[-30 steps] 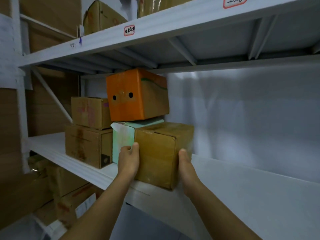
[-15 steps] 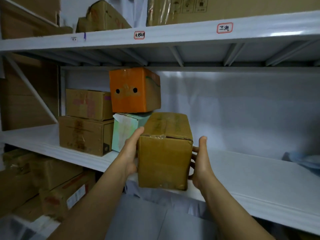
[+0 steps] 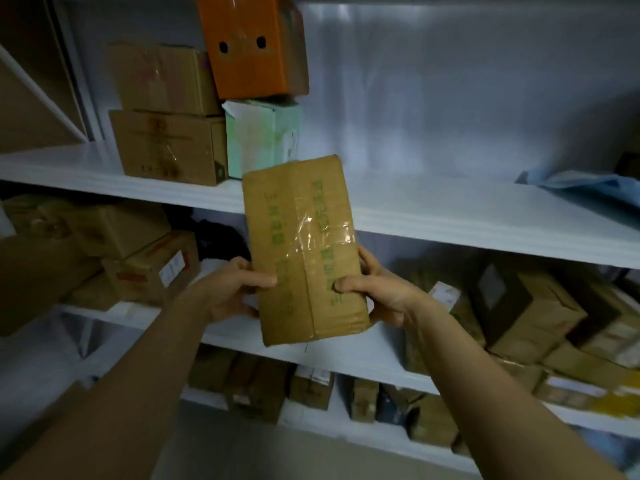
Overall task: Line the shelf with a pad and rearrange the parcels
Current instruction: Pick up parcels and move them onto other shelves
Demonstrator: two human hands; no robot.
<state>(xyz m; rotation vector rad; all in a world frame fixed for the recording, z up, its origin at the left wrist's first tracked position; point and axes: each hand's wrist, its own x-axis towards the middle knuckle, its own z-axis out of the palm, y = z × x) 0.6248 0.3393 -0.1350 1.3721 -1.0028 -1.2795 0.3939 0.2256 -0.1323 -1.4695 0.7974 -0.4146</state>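
I hold a brown taped cardboard parcel [image 3: 304,247] in the air in front of the white shelf [image 3: 450,216], its taped top facing me. My left hand [image 3: 232,289] grips its left side and my right hand [image 3: 377,289] grips its right side, thumbs on the top face. On the shelf at the left stand an orange box [image 3: 252,46] on a pale green box [image 3: 263,136], beside two stacked brown boxes [image 3: 166,112]. A blue pad [image 3: 581,188] lies crumpled at the shelf's far right.
Lower shelves [image 3: 346,358] hold several cardboard boxes, at left [image 3: 145,268] and right [image 3: 526,313]. A white wall backs the shelf. Between the stacked boxes and the blue pad the shelf surface is bare.
The parcel has come off the shelf and moved down toward me, tilted so its taped top faces me. The view has dropped, showing the lower shelves.
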